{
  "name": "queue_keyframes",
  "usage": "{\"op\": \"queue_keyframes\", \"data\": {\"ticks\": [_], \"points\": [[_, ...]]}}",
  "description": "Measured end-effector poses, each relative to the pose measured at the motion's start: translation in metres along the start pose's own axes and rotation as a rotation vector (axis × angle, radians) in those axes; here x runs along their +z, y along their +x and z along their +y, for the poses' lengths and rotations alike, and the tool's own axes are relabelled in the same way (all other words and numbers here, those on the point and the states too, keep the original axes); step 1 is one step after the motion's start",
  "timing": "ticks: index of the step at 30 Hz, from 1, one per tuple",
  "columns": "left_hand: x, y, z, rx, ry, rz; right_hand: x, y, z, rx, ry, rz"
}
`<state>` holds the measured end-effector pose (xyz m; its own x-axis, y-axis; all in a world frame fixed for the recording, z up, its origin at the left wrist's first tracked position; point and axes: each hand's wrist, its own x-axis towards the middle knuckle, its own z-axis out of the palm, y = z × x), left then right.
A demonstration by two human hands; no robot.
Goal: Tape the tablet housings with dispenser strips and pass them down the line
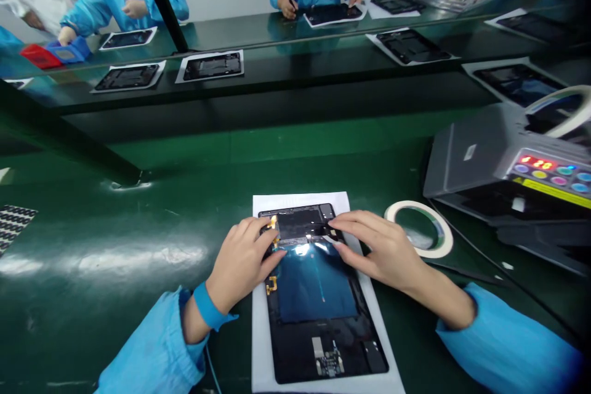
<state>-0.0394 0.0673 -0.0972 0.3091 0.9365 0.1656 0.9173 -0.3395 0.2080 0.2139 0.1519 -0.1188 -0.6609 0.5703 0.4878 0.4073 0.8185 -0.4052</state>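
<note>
An opened tablet lies on a white sheet in front of me, its dark inner side facing up. A shiny blue-black panel covers its middle, and a small circuit board shows at the near end. My left hand rests on the left edge beside gold flex cables, thumb and fingers apart. My right hand is at the upper right edge, fingertips and thumb closed around something small and dark that I cannot make out. A blue band circles my left wrist.
Right of the tablet lies a tape roll, with dark tweezers close by. A grey tape dispenser with a lit display stands beyond. Several tablets, including one, lie on the raised far bench, where co-workers in blue sit. A green post rises at left.
</note>
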Motion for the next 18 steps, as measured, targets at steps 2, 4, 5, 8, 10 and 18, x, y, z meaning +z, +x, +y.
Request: {"op": "queue_keyframes", "data": {"ticks": [2, 4, 5, 8, 10, 18], "points": [[0.005, -0.002, -0.006, 0.007, 0.035, -0.046, 0.012, 0.018, -0.012, -0.024, -0.080, 0.007], [0.011, -0.001, -0.009, 0.010, 0.031, -0.062, 0.029, 0.038, -0.021, -0.036, -0.140, -0.016], [0.013, 0.000, -0.009, 0.006, 0.020, -0.057, 0.037, 0.047, -0.024, -0.036, -0.155, -0.031], [0.017, 0.000, -0.008, -0.018, -0.005, -0.004, 0.059, 0.064, -0.025, -0.028, -0.170, -0.059], [0.018, -0.002, -0.008, -0.031, 0.001, 0.027, 0.066, 0.068, -0.022, -0.024, -0.178, -0.059], [0.019, -0.005, -0.009, -0.028, 0.025, 0.004, 0.071, 0.064, -0.019, -0.056, -0.186, -0.045]]}}
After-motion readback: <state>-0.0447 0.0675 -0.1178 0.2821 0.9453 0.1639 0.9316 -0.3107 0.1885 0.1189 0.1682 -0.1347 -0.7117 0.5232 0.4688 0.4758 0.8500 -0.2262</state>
